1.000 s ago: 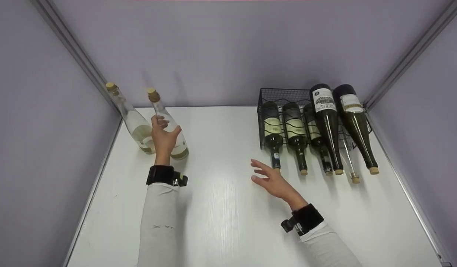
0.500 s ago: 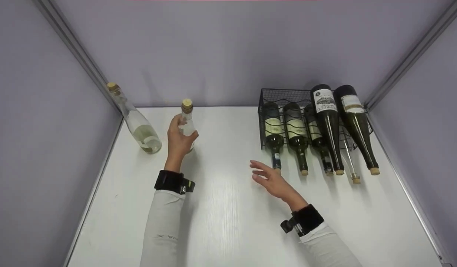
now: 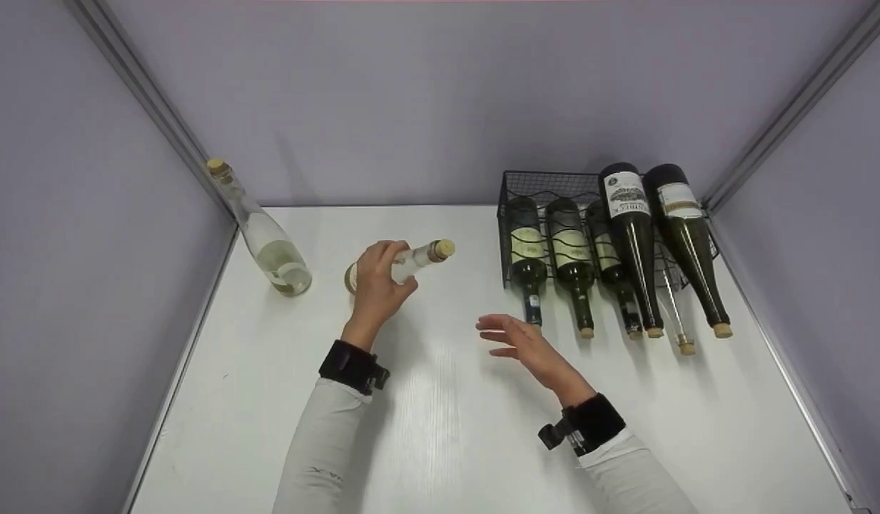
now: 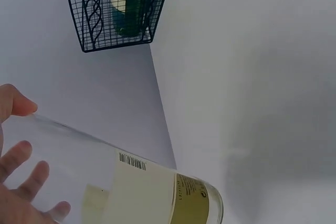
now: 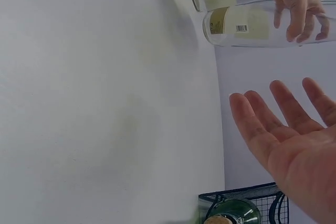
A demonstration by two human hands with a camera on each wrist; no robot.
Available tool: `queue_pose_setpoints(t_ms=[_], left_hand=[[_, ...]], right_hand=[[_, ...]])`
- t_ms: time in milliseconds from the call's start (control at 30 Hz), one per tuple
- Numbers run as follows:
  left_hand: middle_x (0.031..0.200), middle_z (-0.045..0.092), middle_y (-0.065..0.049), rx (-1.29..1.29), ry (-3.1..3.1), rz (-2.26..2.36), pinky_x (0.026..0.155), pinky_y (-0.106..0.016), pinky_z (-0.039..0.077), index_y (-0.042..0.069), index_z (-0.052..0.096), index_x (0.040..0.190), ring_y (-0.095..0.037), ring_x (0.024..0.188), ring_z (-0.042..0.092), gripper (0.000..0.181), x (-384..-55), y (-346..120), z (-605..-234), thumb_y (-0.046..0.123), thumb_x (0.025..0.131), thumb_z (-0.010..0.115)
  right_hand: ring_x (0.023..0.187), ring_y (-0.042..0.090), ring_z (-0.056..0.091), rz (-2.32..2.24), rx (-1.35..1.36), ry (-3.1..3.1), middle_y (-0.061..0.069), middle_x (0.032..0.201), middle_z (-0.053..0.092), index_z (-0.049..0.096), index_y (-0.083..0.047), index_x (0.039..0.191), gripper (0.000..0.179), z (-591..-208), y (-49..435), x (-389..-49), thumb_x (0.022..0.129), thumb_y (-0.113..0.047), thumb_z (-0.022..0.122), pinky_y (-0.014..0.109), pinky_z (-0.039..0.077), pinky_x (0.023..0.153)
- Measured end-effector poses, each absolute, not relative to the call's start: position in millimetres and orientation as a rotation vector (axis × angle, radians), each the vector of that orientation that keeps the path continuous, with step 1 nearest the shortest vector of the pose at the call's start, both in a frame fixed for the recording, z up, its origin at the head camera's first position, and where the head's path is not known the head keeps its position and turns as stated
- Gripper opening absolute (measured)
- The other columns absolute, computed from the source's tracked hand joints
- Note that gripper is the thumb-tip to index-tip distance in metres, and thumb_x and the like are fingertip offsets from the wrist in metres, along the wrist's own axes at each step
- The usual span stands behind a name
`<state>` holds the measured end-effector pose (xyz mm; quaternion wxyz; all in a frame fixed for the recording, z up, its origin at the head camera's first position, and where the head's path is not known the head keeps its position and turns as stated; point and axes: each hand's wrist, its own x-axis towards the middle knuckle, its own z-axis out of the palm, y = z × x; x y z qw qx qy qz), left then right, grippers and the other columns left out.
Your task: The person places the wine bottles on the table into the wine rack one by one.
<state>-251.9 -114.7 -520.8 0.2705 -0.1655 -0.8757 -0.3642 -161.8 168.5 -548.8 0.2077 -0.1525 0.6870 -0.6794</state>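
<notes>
My left hand (image 3: 380,283) grips a clear glass bottle (image 3: 415,263) with a cork stopper. In the head view the bottle is tilted, its cork pointing right and its base to the left behind the fingers. The left wrist view shows the bottle's cream and gold label (image 4: 152,187) near its base, with fingers curled round the glass. My right hand (image 3: 531,350) holds nothing; its fingers are spread and relaxed, just in front of the wine rack. A second clear corked bottle (image 3: 268,246) stands upright at the back left, apart from both hands.
A black wire wine rack (image 3: 502,235) stands at the back right, several corked bottles lying in it with necks toward me. Two dark green bottles (image 3: 634,239) rest on its upper level. Grey walls (image 3: 382,107) enclose the white table (image 3: 440,428).
My left hand has carried the clear bottle to the right, away from the second one, and tipped it from upright toward the right. My right hand has barely moved.
</notes>
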Motion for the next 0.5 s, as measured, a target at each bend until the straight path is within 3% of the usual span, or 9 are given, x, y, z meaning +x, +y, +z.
queue_pose_setpoints(t_ms=[200, 500], left_hand=[[0.109, 0.061, -0.011, -0.623, -2.334, -0.807, 0.099, -0.055, 0.037, 0.011, 0.064, 0.112, -0.032, 0.107, 0.055, 0.052, -243.5, -101.3, -522.1, -0.001, 0.064, 0.079], [0.106, 0.06, -0.008, -0.758, -2.352, -0.612, 0.1, -0.062, 0.035, 0.015, 0.066, 0.11, -0.033, 0.107, 0.055, 0.053, -230.5, -90.0, -523.2, -0.002, 0.062, 0.079]], right_hand=[[0.13, 0.037, 0.048, -1.962, -0.339, 1.793, 0.022, 0.139, 0.051, 0.047, 0.001, 0.141, 0.066, -545.0, 168.4, -160.2, 0.105, -0.052, 0.031, 0.05, 0.044, 0.101], [0.126, 0.043, 0.05, -2.06, -0.288, 1.579, 0.027, 0.135, 0.052, 0.038, 0.009, 0.143, 0.073, -535.0, 166.4, -160.0, 0.105, -0.052, 0.026, 0.054, 0.043, 0.101]])
